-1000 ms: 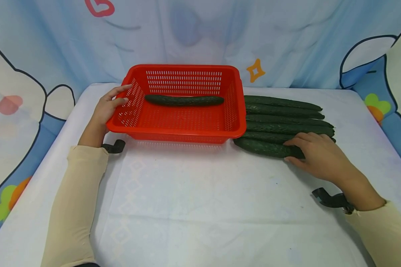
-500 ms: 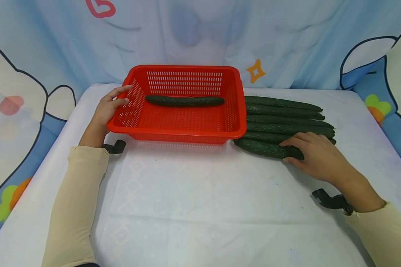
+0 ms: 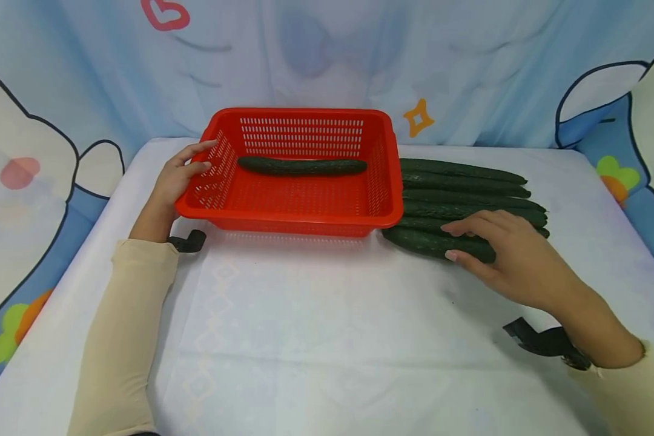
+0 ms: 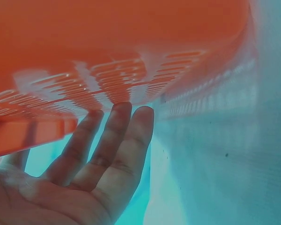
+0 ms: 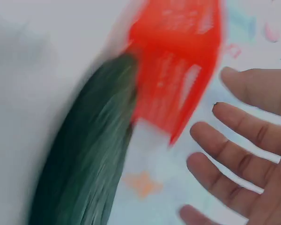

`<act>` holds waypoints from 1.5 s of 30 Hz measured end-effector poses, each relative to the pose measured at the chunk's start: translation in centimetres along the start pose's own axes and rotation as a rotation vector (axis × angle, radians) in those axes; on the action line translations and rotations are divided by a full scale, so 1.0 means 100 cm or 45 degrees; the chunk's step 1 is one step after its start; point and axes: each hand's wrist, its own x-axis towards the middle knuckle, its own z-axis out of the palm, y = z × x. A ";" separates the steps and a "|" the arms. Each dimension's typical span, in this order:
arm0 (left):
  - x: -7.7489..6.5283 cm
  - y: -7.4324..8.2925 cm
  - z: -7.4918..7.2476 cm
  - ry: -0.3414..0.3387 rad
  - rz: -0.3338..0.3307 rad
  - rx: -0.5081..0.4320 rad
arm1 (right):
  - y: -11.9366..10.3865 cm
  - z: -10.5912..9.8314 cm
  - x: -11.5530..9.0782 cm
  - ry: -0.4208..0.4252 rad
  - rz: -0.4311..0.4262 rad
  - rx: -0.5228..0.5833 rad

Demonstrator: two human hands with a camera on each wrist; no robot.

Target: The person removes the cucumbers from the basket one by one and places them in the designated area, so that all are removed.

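Observation:
A red plastic basket (image 3: 300, 227) with slotted walls stands on the table, one dark green cucumber (image 3: 302, 166) lying crosswise inside it. My left hand (image 3: 175, 178) holds the basket's left rim, with two digits over the rim; in the left wrist view, several fingers (image 4: 117, 159) reach against the slotted outer wall. Several more cucumbers (image 3: 463, 181) lie side by side to the right of the basket. Over the nearest cucumber (image 3: 419, 241) hovers my right hand (image 3: 518, 260), thumb and fingers spread. The right wrist view shows those fingers (image 5: 234, 150) apart from that cucumber, holding nothing.
A white cloth (image 3: 327, 327) covers the table. Behind it hangs a blue printed curtain (image 3: 327, 54). Each wrist wears a black camera mount (image 3: 545, 342).
My right hand has let go of the nearest cucumber, spreading its fingers and rising slightly off it. That cucumber stays in its place, and the left hand keeps its hold on the basket.

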 end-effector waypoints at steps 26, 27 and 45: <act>0.006 -0.004 0.000 -0.015 0.037 0.021 | -0.009 0.048 0.198 -0.448 -0.236 0.038; 0.006 -0.004 0.000 -0.012 0.037 0.025 | -0.009 0.050 0.203 -0.475 -0.242 0.027; 0.005 -0.004 -0.003 0.006 0.032 0.048 | -0.021 0.080 0.247 -0.889 0.006 -0.370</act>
